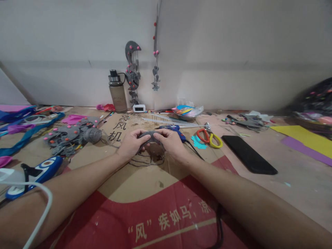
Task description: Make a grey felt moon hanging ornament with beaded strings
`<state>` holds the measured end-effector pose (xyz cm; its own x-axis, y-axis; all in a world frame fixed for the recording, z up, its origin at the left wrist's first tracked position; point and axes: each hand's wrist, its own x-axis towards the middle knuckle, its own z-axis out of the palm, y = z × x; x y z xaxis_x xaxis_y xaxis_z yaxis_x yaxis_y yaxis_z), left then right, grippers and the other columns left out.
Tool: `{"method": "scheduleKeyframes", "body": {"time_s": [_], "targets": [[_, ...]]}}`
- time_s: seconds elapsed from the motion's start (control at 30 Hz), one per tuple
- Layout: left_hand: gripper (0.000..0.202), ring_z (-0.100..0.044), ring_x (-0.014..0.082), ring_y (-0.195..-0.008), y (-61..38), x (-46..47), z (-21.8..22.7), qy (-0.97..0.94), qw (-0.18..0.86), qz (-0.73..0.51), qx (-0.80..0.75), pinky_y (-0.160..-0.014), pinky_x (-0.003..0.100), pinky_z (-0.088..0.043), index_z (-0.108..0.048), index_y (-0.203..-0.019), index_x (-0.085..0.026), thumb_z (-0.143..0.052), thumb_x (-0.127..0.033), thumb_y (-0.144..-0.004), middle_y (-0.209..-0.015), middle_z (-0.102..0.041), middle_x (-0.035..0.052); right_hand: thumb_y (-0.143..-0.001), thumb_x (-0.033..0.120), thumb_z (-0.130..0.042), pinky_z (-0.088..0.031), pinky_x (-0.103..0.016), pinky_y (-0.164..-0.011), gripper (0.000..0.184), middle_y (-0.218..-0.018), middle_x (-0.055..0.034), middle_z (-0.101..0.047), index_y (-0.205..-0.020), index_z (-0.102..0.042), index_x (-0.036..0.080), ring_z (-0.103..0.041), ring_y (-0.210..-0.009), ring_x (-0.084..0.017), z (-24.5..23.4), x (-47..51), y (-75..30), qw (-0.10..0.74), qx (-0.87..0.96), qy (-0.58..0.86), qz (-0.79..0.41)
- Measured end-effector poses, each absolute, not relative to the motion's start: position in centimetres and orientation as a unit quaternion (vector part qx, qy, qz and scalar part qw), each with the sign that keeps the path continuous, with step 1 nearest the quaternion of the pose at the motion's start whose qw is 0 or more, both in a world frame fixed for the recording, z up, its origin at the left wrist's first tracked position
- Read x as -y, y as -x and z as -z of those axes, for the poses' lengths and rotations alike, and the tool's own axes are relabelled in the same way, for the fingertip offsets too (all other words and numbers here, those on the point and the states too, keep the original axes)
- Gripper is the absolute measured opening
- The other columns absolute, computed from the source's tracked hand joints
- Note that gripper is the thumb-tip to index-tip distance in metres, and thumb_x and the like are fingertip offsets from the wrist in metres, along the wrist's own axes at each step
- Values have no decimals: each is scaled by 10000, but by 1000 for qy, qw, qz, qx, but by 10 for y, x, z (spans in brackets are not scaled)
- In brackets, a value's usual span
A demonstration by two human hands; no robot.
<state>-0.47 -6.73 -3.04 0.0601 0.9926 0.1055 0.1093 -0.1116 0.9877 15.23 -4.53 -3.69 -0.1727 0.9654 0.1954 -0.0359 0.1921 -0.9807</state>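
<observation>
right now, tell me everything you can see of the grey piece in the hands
The grey piece looks like felt, dark and fairly plain, curved into an arch. The left hand and right hand grip it from either side, thumbs towards the viewer; fingers hide its ends. It is over the cardboard, with grey yarn strands nearby; whether they join it is unclear.

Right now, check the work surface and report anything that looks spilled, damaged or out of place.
Dark blotches mark the cardboard near the left hand and right hand, odd against its plain tan; their cause is unclear. Gray yarn also lies in loose loops beneath the gray piece both hands hold.
</observation>
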Motion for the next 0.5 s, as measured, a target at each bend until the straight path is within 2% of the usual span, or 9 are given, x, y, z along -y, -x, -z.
{"method": "scheduleKeyframes", "body": {"time_s": [0.13,0.33,0.5], "targets": [[259,-573,98,-482,3,68,30,-558,470,-477,-490,-398,182,-443,-634,-863,-168,-697,-360,-701,-640,-633,-6,-690,316,-630,-432,-280,-647,169,-737,-21,-676,-755,-691,173,-563,-663,-144,38,47,-154,512,603,411,-454],[237,-620,124,-523,1,65,28,-512,514,-474,-498,-425,200,-490,-632,-790,-159,-735,-322,-653,-655,-649,9,-753,280,-599,-442,-305,-717,125,-780,-33,-683,-760,-703,210,-585,-730,-170,35,57,-157,539,688,383,-299],[238,-610,133,-486,3,67,25,-555,466,-464,-509,-411,211,-481,-620,-773,-162,-720,-355,-676,-608,-653,17,-737,287,-609,-449,-295,-695,130,-768,-31,-687,-754,-697,193,-591,-705,-165,37,54,-153,543,648,410,-343]]}}
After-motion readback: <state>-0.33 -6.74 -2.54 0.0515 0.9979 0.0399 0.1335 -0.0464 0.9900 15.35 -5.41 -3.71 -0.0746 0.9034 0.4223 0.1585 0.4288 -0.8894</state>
